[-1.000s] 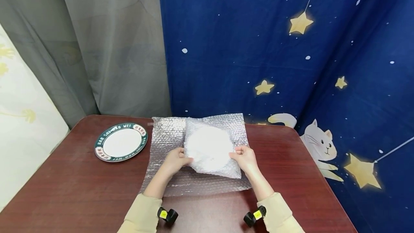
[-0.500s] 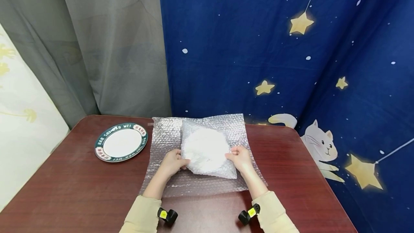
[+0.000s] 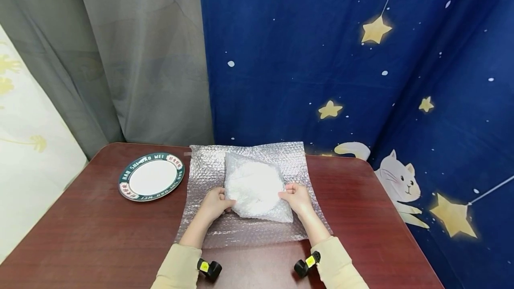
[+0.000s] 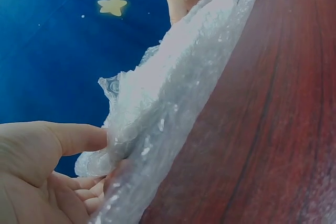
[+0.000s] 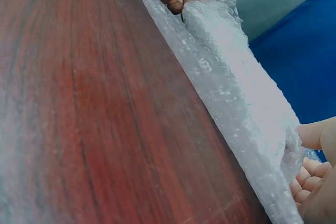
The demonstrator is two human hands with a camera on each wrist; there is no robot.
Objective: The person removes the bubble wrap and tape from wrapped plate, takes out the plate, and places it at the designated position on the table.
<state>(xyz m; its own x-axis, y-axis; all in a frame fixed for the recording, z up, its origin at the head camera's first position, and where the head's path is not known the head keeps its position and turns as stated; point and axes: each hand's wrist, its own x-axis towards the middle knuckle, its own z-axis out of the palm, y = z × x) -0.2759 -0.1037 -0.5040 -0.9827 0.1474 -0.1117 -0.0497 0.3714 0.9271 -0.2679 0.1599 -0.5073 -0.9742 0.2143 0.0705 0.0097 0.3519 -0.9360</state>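
Observation:
A bubble-wrapped packet [image 3: 257, 191], with a bright white round shape showing through, lies over a larger bubble wrap sheet [image 3: 249, 231] on the table. My left hand [image 3: 213, 204] pinches the packet's left edge, thumb on top and fingers below. At the opposite edge my right hand [image 3: 297, 197] grips it the same way. In the left wrist view the left thumb presses on the wrap [image 4: 173, 77] while the curled fingers sit under its rim. The right wrist view has the right hand [image 5: 317, 177] holding the near end of the packet [image 5: 241, 82].
A plate [image 3: 151, 177] with a green lettered rim lies on the table [image 3: 80, 222] left of the wrap sheet. Grey and blue curtains [image 3: 281, 57] hang right behind the table's back edge. A small clear strip [image 3: 188, 154] sticks out at the sheet's upper left.
Both hands have shifted the packet slightly to the left and toward me, mostly in the first half second. The sheet beneath and the plate have stayed in place.

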